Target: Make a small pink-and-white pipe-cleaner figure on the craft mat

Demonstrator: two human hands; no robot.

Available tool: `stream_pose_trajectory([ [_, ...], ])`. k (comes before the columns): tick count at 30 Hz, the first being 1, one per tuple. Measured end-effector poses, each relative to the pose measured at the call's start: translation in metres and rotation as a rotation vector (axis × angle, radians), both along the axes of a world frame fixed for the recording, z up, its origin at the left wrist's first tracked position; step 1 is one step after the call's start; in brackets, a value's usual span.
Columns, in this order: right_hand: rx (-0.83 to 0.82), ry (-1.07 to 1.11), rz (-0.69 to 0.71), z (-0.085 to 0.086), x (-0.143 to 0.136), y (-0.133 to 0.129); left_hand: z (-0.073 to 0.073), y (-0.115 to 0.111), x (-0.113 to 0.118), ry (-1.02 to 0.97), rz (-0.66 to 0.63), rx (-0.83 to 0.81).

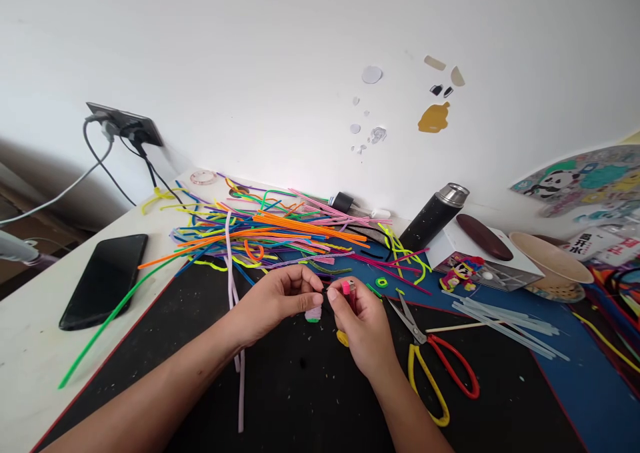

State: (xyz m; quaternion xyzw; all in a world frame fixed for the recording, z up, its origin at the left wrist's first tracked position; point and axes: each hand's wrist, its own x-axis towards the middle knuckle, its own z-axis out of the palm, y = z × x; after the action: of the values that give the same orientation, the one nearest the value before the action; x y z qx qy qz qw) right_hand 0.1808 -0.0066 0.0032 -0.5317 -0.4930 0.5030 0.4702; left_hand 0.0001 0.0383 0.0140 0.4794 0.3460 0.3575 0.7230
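Left hand (275, 303) and right hand (363, 323), angled inward, pinch a small black piece (325, 292).

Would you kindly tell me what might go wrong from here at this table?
The small dark piece at the fingertips of the left hand and right hand might slip and be hard to spot on the black mat. The open scissors lie close beside the right hand, so a sideways move could bump them. The pale purple strips running under the left forearm might get dragged.
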Motion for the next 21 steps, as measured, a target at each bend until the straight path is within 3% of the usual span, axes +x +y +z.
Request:
stream_pose_trajectory([
  [12,0.002,-0.039,0.020,0.0002,-0.0023,-0.0005,0.0053,-0.0010,0.0029,0.017,0.048,0.026],
  [21,0.009,-0.033,0.037,-0.0001,-0.0026,-0.0027,0.0012,-0.0028,0.0029,-0.013,0.039,0.025],
])
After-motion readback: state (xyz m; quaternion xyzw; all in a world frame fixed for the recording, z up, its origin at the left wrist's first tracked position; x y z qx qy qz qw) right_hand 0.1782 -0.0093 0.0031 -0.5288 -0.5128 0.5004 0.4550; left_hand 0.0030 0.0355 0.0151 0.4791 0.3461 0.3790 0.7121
